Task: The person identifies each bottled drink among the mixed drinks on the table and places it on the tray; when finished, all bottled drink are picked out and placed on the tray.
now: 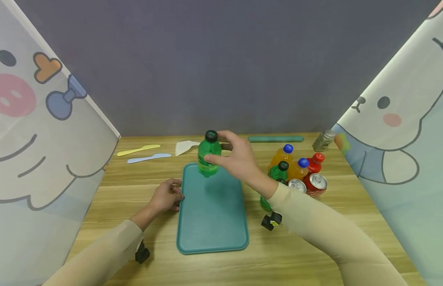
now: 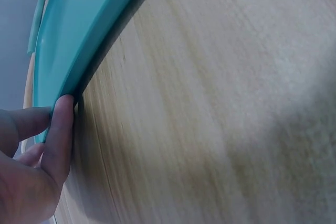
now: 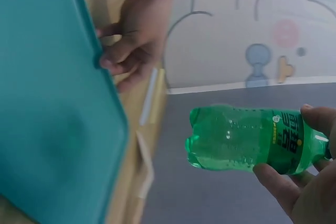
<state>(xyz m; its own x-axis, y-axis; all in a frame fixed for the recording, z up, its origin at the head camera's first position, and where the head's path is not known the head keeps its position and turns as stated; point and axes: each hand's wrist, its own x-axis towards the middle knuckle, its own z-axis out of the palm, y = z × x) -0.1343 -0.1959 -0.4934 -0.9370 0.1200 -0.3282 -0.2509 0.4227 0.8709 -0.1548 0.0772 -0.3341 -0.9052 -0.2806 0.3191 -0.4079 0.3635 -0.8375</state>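
My right hand (image 1: 239, 157) grips a green soda bottle (image 1: 209, 159) with a black cap, upright above the far part of a teal tray (image 1: 212, 222). The right wrist view shows the whole clear bottle (image 3: 231, 137), with its dark-lettered label near the fingers. At the tray's left edge, my left hand (image 1: 166, 196) pinches the rim between thumb and fingers. Up close in the left wrist view, the fingertips of the left hand (image 2: 39, 161) meet the tray rim (image 2: 86, 51). Nothing else lies on the tray.
Right of the tray stand green bottles (image 1: 278, 171), orange drink bottles (image 1: 280, 157), a red-capped bottle (image 1: 316, 161), cans (image 1: 316, 184) and a shaker jar (image 1: 323, 141). Along the back lie a yellow knife (image 1: 139, 149), a blue knife (image 1: 149, 158), a white spatula (image 1: 185, 147) and a green rod (image 1: 276, 139).
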